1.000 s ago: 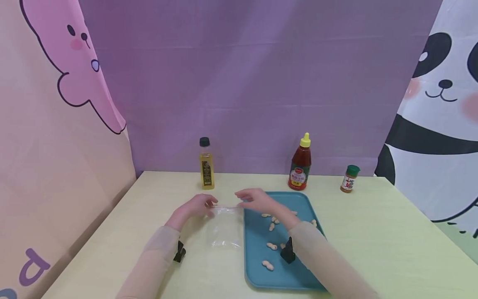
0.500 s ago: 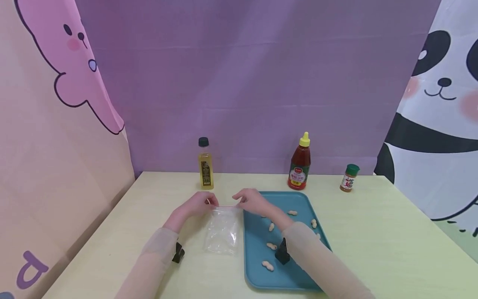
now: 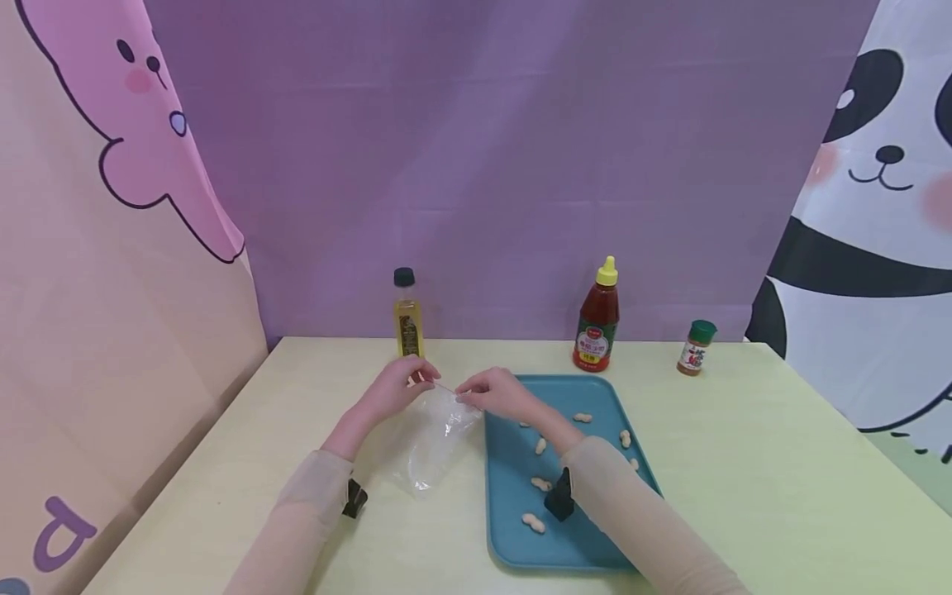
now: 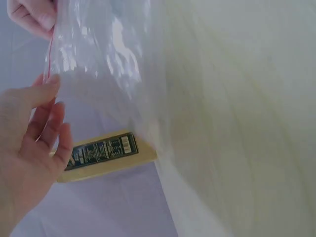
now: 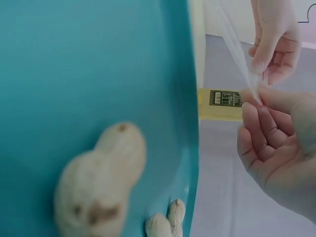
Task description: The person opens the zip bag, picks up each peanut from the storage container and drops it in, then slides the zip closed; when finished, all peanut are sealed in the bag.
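Note:
A clear zip bag (image 3: pixel 439 438) with a thin red line along its top hangs between both hands, its lower end slanting toward the left. My left hand (image 3: pixel 394 390) pinches the top edge at one end, thumb against fingers; the left wrist view shows the bag (image 4: pixel 108 54) flat and see-through. My right hand (image 3: pixel 500 393) pinches the same edge a short way to the right. In the right wrist view the bag's edge meets the thumb and finger of the right hand (image 5: pixel 276 133). Just right of the bag lies a blue tray (image 3: pixel 513 549) with several peanuts (image 3: pixel 533 522).
Behind the left hand stands a bottle of yellow oil (image 3: pixel 408 326). A red sauce bottle (image 3: pixel 597 322) with a yellow cap stands behind the tray. Farther right is a small green-capped jar (image 3: pixel 696 349). A purple cloth (image 3: pixel 491 165) hangs behind the table (image 3: pixel 744 496).
Both hands have taken hold of the bag's top edge and raised it off the table. The right hand has moved left, nearer the left hand, and the bag now hangs slanted.

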A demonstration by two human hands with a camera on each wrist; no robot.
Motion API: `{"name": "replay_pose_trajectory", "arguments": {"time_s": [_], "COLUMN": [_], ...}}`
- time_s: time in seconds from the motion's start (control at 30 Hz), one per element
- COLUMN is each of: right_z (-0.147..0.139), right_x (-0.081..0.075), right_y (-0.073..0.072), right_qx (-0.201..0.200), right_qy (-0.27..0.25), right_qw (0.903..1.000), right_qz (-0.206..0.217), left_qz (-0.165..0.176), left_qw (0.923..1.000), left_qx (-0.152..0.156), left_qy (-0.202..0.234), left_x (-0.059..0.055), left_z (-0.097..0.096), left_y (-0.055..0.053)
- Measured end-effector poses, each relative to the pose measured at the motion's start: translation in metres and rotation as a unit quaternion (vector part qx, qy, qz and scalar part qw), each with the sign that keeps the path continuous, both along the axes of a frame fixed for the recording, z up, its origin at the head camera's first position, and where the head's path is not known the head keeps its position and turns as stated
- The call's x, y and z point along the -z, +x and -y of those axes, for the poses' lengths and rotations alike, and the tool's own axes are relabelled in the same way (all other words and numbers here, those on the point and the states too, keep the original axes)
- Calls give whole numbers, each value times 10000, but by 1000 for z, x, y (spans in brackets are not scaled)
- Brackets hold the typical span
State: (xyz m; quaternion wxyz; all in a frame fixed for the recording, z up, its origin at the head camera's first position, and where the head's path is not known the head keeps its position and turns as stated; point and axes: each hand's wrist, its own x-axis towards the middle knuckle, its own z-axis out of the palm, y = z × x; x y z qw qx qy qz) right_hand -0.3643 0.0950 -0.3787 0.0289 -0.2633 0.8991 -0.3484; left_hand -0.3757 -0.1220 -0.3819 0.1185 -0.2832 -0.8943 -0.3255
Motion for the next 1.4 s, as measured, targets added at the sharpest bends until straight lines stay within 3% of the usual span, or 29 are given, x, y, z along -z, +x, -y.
{"name": "replay_pose_trajectory", "arguments": {"time_s": [0.2, 0.33, 0.5, 0.57, 0.67, 0.83, 1.1, 1.23, 1.4], "right_z": [-1, -1, -1, -1, -2, -1, -1, -1, -2], "right_x": [-8, -10, -11, -11, -12, -14, -11, -11, -11], "right_y": [4, 6, 6, 6, 6, 8, 9, 9, 9], "right_qx": [-93, -26, 259, 349, 420, 391, 331, 346, 257], "right_qy": [-244, -236, -316, -414, -538, -590, -724, -1036, -1316], "right_qw": [9996, 9997, 9991, 9984, 9976, 9974, 9963, 9940, 9908], "right_qz": [-76, -76, -99, -134, -141, -151, -311, -59, 195], "left_qz": [-244, -140, 982, 1497, 1847, 1977, 2305, 2424, 2435], "left_qw": [9967, 9925, 9818, 9746, 9701, 9690, 9589, 9520, 9490], "left_qx": [-532, -771, -948, -919, -809, -492, -156, -54, 69], "left_qy": [562, 942, 1321, 1388, 1348, 1395, 1645, 1868, 2001], "left_x": [-7, -8, -7, -6, -6, -4, -3, -5, -7], "left_z": [-11, -18, -25, -28, -30, -31, -27, -26, -26], "left_y": [5, 10, 16, 18, 18, 15, 13, 14, 14]}}
